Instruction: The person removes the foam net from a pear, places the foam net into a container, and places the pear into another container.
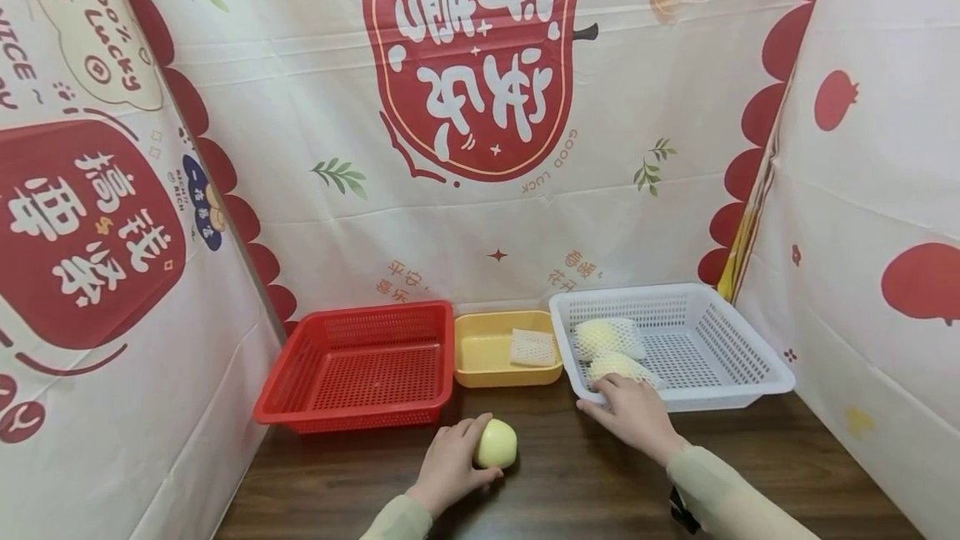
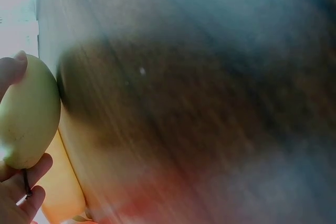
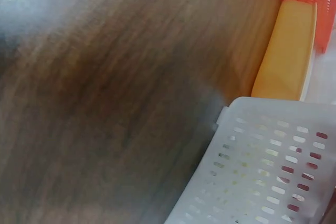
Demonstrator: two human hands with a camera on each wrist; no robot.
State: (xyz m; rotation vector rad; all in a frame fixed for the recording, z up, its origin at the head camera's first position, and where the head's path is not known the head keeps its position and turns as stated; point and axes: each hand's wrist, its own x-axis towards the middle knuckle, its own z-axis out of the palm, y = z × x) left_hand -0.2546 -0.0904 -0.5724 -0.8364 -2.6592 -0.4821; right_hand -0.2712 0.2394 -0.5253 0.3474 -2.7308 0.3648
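1. A bare, pale green fruit (image 1: 497,443) is held at the table (image 1: 555,452), in front of the gap between the red basket and the yellow tray. A dark stem (image 2: 27,182) is seen at one end in the left wrist view.
2. The fruit is grasped by the left hand (image 1: 453,457), with fingers and thumb curled around its sides.
3. By judgement, it is firm, moderately weighty and easily bruised, and its smooth skin may be slippery. It is best held around its widest part, with gentle, even pressure; the stem should not be used as a handle.
4. Over the near left rim of the white basket (image 1: 738,357), the right hand (image 1: 637,415) is placed at the nearer netted fruit (image 1: 618,365). Whether that fruit is gripped or only touched cannot be told; the hand is not shown in the right wrist view.
5. Behind it, a farther netted fruit (image 1: 600,337) is set in the same basket. Both sleeves are likely soft and cushioning, but they may slide, so a hold through the net around the fruit's body is advised.
6. In the yellow tray (image 1: 480,350), a loose white net (image 1: 533,348) is laid at the right; it is probably very light and easily crushed.
7. The red basket (image 1: 375,382) is placed left of the tray.
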